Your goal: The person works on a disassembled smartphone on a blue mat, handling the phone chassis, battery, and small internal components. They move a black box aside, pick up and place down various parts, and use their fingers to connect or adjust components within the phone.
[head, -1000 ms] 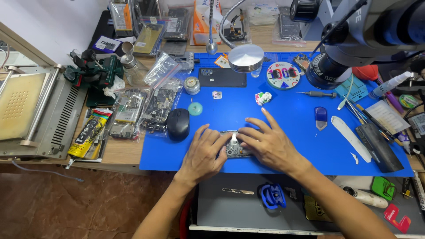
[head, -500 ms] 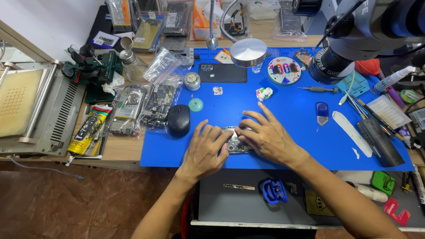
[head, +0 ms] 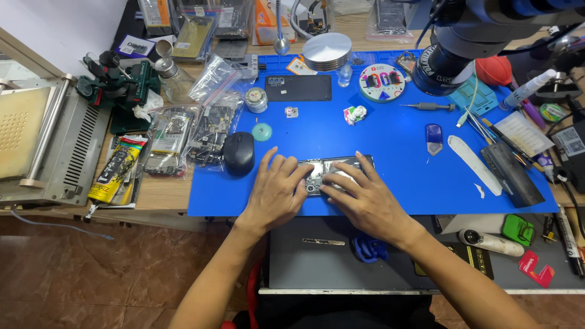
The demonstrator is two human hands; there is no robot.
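An opened phone [head: 326, 167] with its insides showing lies flat on the blue work mat [head: 396, 152], near the mat's front edge. My left hand [head: 275, 190] rests on the phone's left end, fingers spread over it. On the right part of the phone lies my right hand [head: 361, 196], its fingers pressing across the top. Much of the phone is hidden under both hands. A black computer mouse [head: 239, 152] sits just left of my left hand.
A dark phone back [head: 298, 88], a round parts dish [head: 381, 81], a screwdriver [head: 429, 107], a blue pry tool [head: 433, 137] and a white spudger [head: 472, 163] lie on the mat. A microscope head [head: 445, 61] hangs at the back right. Bagged parts [head: 201, 131] and a beige machine [head: 33, 143] stand left.
Both hands have stayed on the phone, with only slight finger shifts. The view has moved a little.
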